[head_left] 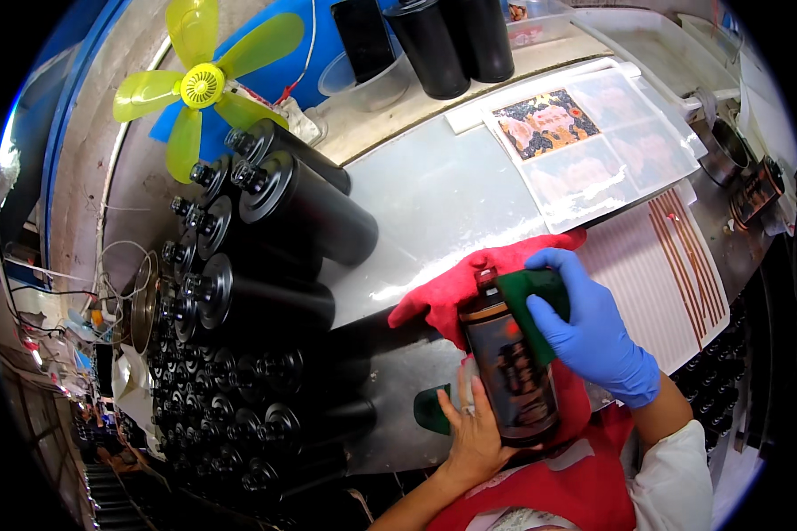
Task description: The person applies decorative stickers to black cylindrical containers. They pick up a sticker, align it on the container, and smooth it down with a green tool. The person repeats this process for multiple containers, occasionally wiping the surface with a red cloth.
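A black bottle with a dark patterned label leans over a red cloth on the metal table. My bare left hand closes round its lower end. In a blue glove, my right hand grips a dark green pad and presses it along the bottle's upper right side. A second green piece lies beside my left fingers. The pad and glove cover part of the bottle's right side.
Many black bottles stand crowded at the left, near a yellow-green fan. Label sheets in a clear sleeve lie at the back right. Below them is a ribbed white board with brown strips. A phone leans in a plastic tub.
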Tool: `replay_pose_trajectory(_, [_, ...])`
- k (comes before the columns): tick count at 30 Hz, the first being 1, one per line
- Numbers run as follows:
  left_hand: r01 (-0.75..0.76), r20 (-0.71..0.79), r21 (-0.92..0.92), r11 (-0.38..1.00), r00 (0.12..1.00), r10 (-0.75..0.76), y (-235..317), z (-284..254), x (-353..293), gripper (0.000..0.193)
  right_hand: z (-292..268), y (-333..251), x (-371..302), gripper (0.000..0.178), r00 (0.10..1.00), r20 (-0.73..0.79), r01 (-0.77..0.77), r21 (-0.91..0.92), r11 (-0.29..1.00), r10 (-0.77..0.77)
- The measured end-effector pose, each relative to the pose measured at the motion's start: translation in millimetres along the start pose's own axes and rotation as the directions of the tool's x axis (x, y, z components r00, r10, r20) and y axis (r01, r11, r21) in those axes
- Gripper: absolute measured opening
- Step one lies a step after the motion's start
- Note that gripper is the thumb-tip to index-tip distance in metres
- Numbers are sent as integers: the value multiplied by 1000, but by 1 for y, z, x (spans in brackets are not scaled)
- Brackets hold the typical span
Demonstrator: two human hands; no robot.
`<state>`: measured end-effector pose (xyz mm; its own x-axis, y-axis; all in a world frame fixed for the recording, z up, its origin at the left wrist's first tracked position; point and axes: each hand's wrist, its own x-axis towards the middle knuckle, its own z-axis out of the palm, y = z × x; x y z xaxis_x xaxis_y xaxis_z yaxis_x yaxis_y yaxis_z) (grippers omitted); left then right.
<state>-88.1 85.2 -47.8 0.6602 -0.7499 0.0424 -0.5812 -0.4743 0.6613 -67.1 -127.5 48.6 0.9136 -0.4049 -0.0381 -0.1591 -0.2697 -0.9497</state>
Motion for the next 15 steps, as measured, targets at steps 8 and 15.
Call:
replay_pose_trajectory(8, [85,252,-59,995,965,-68,-23,0,16,78,-9,64,3,34,997,-73,2,357,934,25])
replay_pose_trajectory(15, [-503,121,560,659,836,536,67,-35,34,29,-25,25,9,31,995,-11,102,173,980,-102])
